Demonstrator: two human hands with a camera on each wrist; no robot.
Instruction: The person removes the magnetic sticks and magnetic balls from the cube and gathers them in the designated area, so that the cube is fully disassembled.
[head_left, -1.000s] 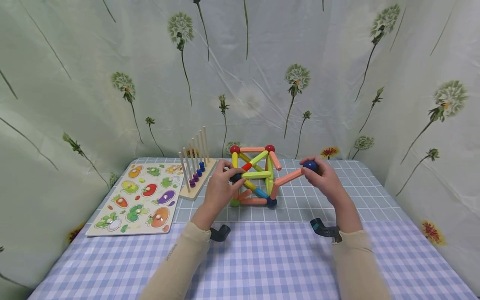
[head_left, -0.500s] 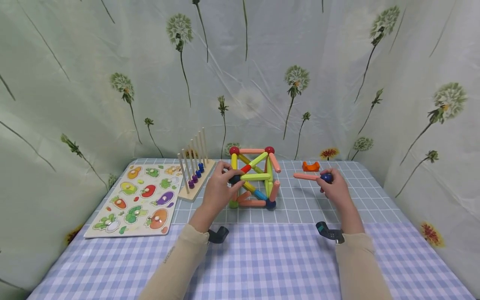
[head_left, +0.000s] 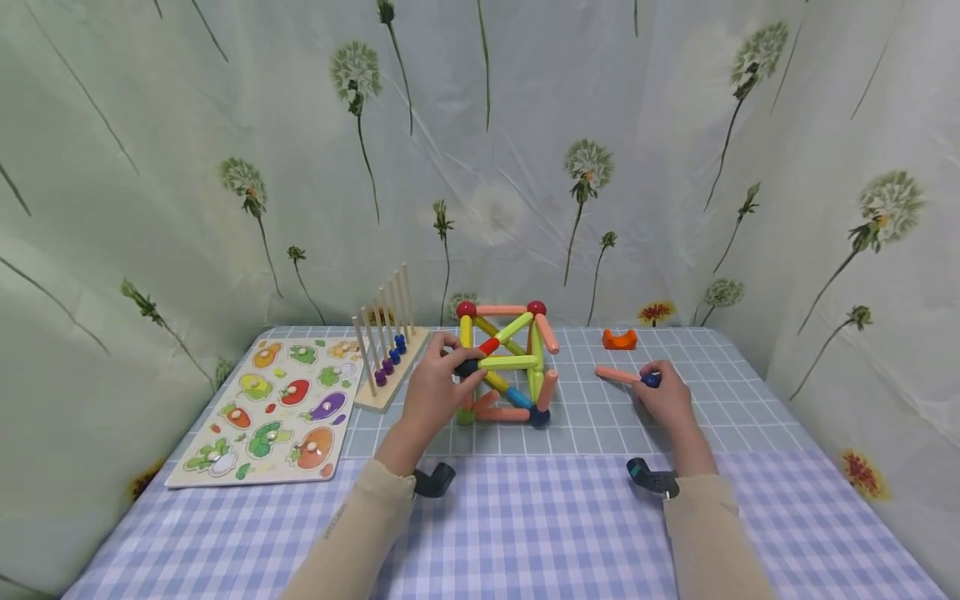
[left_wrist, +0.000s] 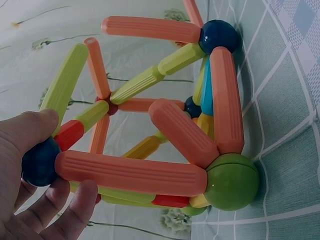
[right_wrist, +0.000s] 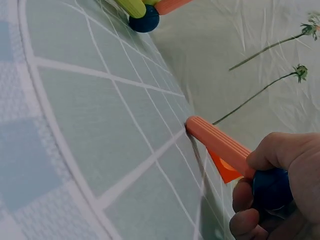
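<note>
A frame of coloured rods and balls (head_left: 513,362) stands upright on the grid cloth in the middle. With thumb and fingers my left hand (head_left: 433,385) pinches the dark blue ball (left_wrist: 41,164) at its upper front left corner. From that ball a salmon rod (left_wrist: 132,173) runs down to a green ball (left_wrist: 233,182). My right hand (head_left: 669,402), to the right of the frame and low over the cloth, grips another blue ball (right_wrist: 271,189). A salmon rod (head_left: 617,375) sticks out leftward from it, apart from the frame. A salmon rod (head_left: 548,390) rises free-ended from the frame's lower right ball.
Behind the right hand sits an orange arch-shaped piece (head_left: 619,339). A wooden peg stand (head_left: 378,398) with blue and purple beads is left of the frame. Farther left lies a vegetable puzzle board (head_left: 281,412). A curtain (head_left: 495,167) hangs behind the table.
My right hand has moved right and down with the blue ball and its rod, away from the frame's upright salmon rod. The orange arch has come into sight. My left hand stays on its ball.
</note>
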